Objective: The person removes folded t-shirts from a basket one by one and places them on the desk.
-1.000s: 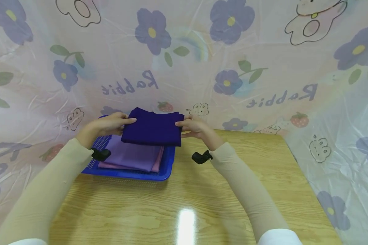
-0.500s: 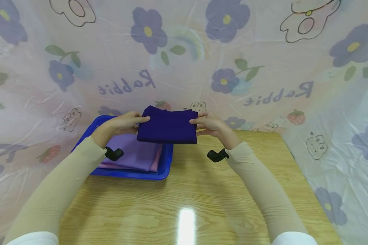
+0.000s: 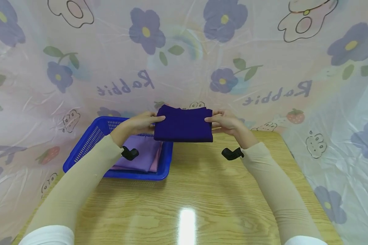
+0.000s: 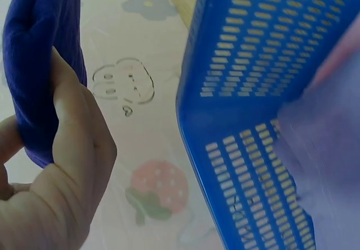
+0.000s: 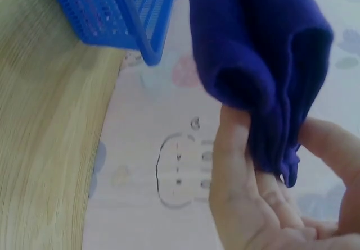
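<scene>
A folded dark purple cloth (image 3: 184, 126) is held up at the back of the table, just right of the basket. My left hand (image 3: 142, 123) pinches its left edge, thumb on the near face and fingers behind. At the opposite edge my right hand (image 3: 225, 122) grips it the same way. Several folded layers of the cloth (image 5: 264, 64) show between thumb and fingers in the right wrist view. In the left wrist view, the left hand (image 4: 67, 160) curls round the cloth's end, apart from the basket.
A blue perforated basket (image 3: 167, 170) stands at the left on the wooden table (image 3: 220, 190). Inside lie a folded lilac cloth (image 3: 141, 153) and a pink cloth (image 3: 154, 164). A printed curtain (image 3: 178, 81) hangs behind the table and along its sides.
Both hands have carried the dark purple cloth to the right, from over the basket to beside it. More of the basket's left side now shows.
</scene>
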`<state>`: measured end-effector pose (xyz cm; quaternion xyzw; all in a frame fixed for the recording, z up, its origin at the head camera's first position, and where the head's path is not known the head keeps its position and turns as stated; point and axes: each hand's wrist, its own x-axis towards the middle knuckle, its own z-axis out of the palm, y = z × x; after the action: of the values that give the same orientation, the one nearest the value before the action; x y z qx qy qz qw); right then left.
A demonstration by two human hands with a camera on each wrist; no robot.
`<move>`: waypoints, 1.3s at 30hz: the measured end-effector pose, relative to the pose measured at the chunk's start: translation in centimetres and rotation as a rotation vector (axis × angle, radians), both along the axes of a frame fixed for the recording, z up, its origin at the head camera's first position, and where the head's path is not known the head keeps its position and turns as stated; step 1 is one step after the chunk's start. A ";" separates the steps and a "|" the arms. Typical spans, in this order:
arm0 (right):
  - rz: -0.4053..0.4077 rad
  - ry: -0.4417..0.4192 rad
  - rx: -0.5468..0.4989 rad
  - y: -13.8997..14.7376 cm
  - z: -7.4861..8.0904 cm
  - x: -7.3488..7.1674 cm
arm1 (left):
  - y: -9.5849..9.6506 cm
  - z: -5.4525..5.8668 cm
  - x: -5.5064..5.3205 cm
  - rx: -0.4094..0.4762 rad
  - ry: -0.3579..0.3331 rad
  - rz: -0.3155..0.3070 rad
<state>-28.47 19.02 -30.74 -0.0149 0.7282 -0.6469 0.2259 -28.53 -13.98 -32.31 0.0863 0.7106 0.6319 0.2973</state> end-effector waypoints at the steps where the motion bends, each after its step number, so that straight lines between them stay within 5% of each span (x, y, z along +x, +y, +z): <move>1: -0.001 0.004 -0.001 0.4 0.0 0.0 | 0.4 0.0 -0.1 0.007 -0.005 -0.002; 16: -0.065 0.016 0.035 4.4 -0.1 -0.5 | 5.2 -0.6 -1.3 0.054 -0.051 0.049; 39: -0.125 0.016 0.161 9.2 -3.4 -1.5 | 11.7 -3.6 -2.9 0.029 -0.103 0.071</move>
<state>-30.00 28.22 -34.15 0.0437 0.7791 -0.5989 0.1798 -31.39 -2.30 -35.87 0.0325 0.6878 0.6557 0.3097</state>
